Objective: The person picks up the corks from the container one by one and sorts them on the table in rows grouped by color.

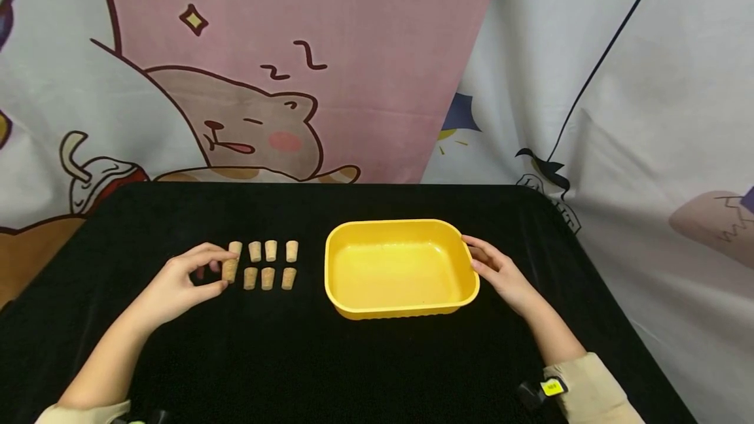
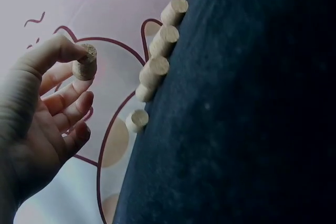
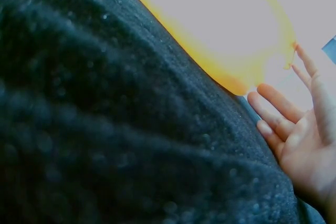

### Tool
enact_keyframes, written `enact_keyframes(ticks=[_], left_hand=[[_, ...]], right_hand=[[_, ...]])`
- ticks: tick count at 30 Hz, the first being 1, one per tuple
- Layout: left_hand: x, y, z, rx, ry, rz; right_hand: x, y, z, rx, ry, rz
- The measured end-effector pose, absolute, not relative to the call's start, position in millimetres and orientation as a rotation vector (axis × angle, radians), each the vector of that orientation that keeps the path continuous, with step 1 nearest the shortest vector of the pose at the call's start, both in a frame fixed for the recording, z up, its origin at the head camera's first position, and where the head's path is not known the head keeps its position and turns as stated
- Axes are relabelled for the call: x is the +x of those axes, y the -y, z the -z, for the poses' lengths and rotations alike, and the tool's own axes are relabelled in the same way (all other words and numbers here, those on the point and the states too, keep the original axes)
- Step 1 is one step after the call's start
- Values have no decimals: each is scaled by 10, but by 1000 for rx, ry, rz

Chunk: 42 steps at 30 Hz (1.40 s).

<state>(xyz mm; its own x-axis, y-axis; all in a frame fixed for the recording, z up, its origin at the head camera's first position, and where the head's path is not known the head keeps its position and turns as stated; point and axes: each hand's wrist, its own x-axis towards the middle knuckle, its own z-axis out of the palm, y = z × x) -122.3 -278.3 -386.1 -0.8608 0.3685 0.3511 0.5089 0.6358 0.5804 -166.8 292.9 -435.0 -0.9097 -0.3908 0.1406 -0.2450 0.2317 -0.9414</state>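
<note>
My left hand [image 1: 179,283] pinches a small tapered cork stopper [image 2: 85,66] between thumb and fingertips, at the left end of the corks. In the left wrist view that cork is raised in the fingers, apart from the others. Several more corks [image 1: 270,250] stand in two rows on the black cloth, just right of this hand. My right hand [image 1: 501,273] touches the right end of a yellow plastic tub [image 1: 400,313], its fingers extended along the rim. The tub's inside shows nothing in it. In the right wrist view the tub is partly washed out by glare.
A black cloth [image 1: 247,358] covers the table. Behind it hangs a printed curtain [image 1: 377,84] with a sleeping cartoon animal. A gap of bare cloth lies between the corks and the tub. A wrist strap with a yellow label [image 1: 552,387] sits at the right cuff.
</note>
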Motion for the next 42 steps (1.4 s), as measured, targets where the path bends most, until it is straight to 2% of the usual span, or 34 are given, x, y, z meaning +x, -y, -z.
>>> enact_keyframes(ticks=[27,42], left_hand=[[-1327,2986,4251,-604,2829,1082],[-1347,2981,4300,-611,2850,1030]], right_hand=[[-1652,-2887,4298,-634,-2338,1791],[-1669,-2928,4352,-656,-2333,1795]])
